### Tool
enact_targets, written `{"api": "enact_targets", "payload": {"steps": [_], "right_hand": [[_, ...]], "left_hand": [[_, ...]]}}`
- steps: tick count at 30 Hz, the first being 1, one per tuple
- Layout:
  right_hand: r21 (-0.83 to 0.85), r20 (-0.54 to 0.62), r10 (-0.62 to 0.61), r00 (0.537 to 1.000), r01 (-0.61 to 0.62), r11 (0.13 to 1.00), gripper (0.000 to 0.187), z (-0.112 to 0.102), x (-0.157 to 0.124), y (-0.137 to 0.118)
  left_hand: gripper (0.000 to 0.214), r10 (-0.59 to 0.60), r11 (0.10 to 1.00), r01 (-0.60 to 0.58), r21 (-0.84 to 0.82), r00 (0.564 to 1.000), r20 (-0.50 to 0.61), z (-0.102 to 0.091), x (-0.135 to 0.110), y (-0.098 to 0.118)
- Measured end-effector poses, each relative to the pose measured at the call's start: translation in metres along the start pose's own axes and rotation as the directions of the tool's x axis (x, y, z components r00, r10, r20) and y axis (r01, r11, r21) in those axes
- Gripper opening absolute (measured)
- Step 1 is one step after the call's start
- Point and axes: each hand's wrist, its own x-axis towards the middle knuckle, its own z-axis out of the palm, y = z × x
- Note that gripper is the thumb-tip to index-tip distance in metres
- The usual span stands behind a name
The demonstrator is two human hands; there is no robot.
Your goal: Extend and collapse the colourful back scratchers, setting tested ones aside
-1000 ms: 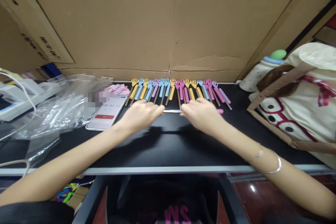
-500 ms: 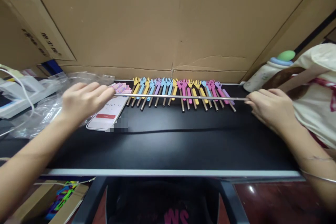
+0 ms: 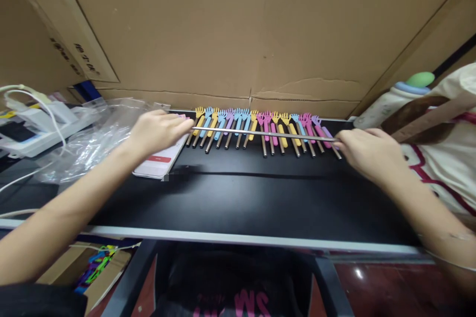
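My left hand (image 3: 159, 131) and my right hand (image 3: 366, 151) are both closed on a back scratcher (image 3: 260, 133), one at each end. Only its thin metal rod shows, stretched level above the table; both its ends are hidden in my fists. Behind and below the rod lies a row of several back scratchers (image 3: 274, 133) with small hand-shaped heads in yellow, blue, purple and pink and short metal shafts pointing toward me. Beneath my left hand a phone (image 3: 150, 171) rests on the table, partly covered.
Crumpled clear plastic bags (image 3: 100, 133) and a white power strip (image 3: 48, 131) with cables are at the left. A white bottle (image 3: 390, 104) and a cream bag (image 3: 442, 158) stand at the right. Cardboard (image 3: 256, 34) walls the back of the black table (image 3: 253, 203). An open box (image 3: 67, 267) sits below.
My hands have come closer together, the left moving right and the right slightly left. The stretch of rod showing between them is shorter. The view has shifted slightly.
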Motion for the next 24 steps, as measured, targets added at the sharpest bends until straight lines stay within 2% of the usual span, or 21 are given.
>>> {"api": "enact_targets", "payload": {"steps": [1,4,6,9,12,16,17,20,22,24], "right_hand": [[-0.004,0.021,-0.022,1.000,0.022,1.000,0.035,-0.006,0.014,-0.017],[0.054,-0.021,-0.094,0.995,0.095,0.994,0.031,-0.029,0.053,-0.071],[0.097,-0.057,-0.108,0.993,0.113,0.989,0.027,-0.043,0.070,-0.098],[0.111,-0.112,-0.121,0.986,0.133,0.985,0.027,-0.055,0.074,-0.112],[0.102,-0.125,-0.123,0.984,0.136,0.985,0.031,-0.051,0.059,-0.093],[0.053,-0.063,-0.022,0.998,0.026,0.998,0.036,-0.029,0.010,-0.032],[0.044,-0.062,-0.025,0.998,0.028,0.999,0.039,-0.022,-0.005,-0.015],[-0.013,0.093,0.140,0.986,-0.139,0.990,0.041,-0.009,-0.046,0.026],[-0.049,0.134,0.223,0.966,-0.218,0.975,0.040,-0.004,-0.062,0.041],[-0.038,0.147,0.221,0.964,-0.217,0.975,0.039,-0.002,-0.066,0.047]], "left_hand": [[0.026,0.019,1.000,-0.020,-0.008,0.999,-0.050,-0.003,0.012,0.014],[0.025,0.051,0.996,-0.060,-0.061,0.989,-0.141,-0.017,0.049,0.062],[0.022,0.043,0.989,-0.060,-0.132,0.991,-0.126,-0.027,0.066,0.088],[0.022,0.036,0.981,-0.059,-0.183,0.992,-0.124,-0.036,0.071,0.102],[0.025,0.040,0.984,-0.061,-0.165,0.991,-0.125,-0.034,0.054,0.086],[0.027,0.013,0.993,-0.022,-0.119,0.997,-0.076,-0.024,0.009,0.035],[0.028,0.008,0.995,-0.011,-0.101,0.999,-0.036,-0.022,-0.004,0.022],[0.034,-0.106,0.993,0.110,-0.033,0.990,0.093,-0.021,-0.037,-0.008],[0.035,-0.167,0.986,0.168,0.006,0.978,0.126,-0.023,-0.050,-0.019],[0.036,-0.179,0.984,0.174,0.044,0.973,0.143,-0.026,-0.056,-0.026]]}}
